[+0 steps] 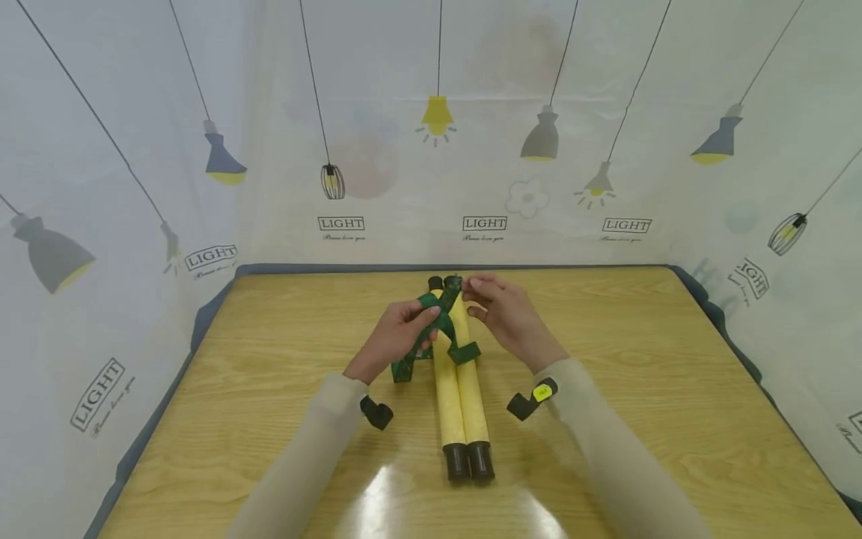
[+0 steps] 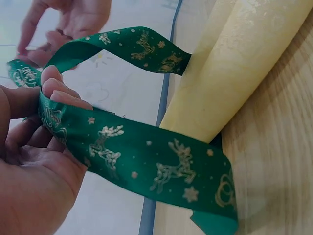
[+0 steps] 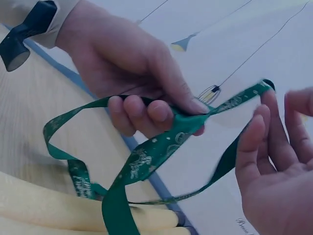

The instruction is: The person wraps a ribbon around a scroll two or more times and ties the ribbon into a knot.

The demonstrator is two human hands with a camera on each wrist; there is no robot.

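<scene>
A green ribbon [image 2: 132,152] printed with reindeer and stars loops about two pale yellow rolls [image 1: 461,400] with dark end caps. The rolls lie side by side, lengthwise on the table. My left hand [image 1: 404,329] pinches the ribbon between thumb and fingers over the rolls, where its strands cross. From that grip a narrow ribbon end [image 3: 239,100] runs toward my right hand [image 1: 501,311]. The right fingertips [image 3: 265,110] are right at this end, with the fingers loosely bent and the thumb apart. Another length of ribbon [image 1: 402,370] hangs down left of the rolls.
The wood-grain table [image 1: 269,427] has a dark blue border [image 1: 458,267] at its back and sides. White sheeting [image 1: 404,45] printed with hanging lamps rises around it. Black straps [image 1: 377,413] hang at both wrists.
</scene>
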